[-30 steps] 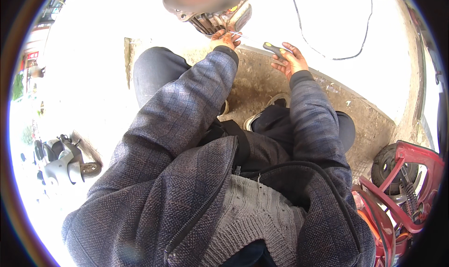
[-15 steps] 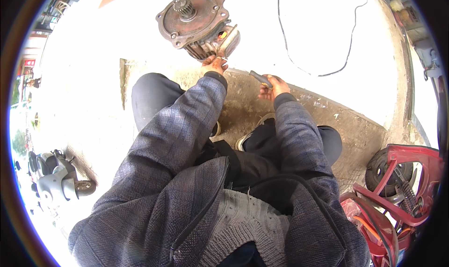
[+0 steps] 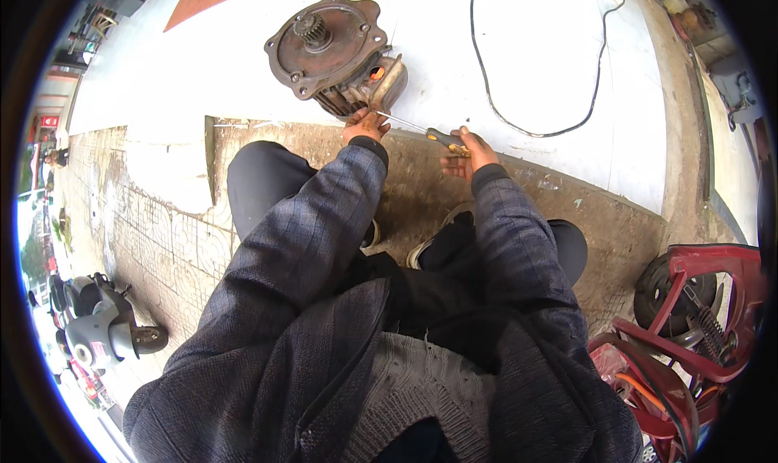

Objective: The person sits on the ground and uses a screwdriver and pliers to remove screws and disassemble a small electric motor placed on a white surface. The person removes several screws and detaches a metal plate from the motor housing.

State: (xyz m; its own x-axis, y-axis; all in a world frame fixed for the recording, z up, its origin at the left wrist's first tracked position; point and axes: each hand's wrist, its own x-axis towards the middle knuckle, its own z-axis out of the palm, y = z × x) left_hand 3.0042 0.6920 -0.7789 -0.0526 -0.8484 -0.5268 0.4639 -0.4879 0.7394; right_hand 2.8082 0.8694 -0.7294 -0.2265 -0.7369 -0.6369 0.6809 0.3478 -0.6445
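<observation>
Motor [image 3: 335,56] taken as landmark: it stood on the pale surface [image 3: 438,58] ahead of us, flange and toothed pinion [image 3: 310,30] uppermost. We held the screwdriver [image 3: 445,140] by its handle in the right hand [image 3: 468,153], to the right of the motor and nearer to us, fingers loosely curled. Its shaft slanted back to the motor's near edge. There the left hand [image 3: 367,126] had its fingertips drawn close together, beside the tip; whether they pinched anything, or whether the tip was seated, we could not tell.

Notes on technique (our judgement): the long reach of the shaft called for guiding the tip with the left fingers, clear of its line of push. Handle and shaft were best kept in one line, with light, even pressure, since a slanted tip could slip into the fingers or the opening on the motor's right flank. A black cable [image 3: 559,134] lay looped right of the motor, well apart.
</observation>
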